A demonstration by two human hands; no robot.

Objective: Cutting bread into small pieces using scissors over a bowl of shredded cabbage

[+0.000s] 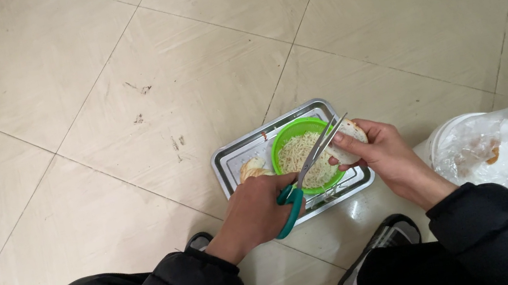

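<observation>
Crouched, left hand (258, 207) snips flat bread (349, 137) with steel scissors (313, 167).

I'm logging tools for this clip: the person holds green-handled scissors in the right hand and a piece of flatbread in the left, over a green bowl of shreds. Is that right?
Not quite: the hands are swapped. The head view shows the scissors in the left hand and the flatbread in the right hand, over the green bowl.
</observation>
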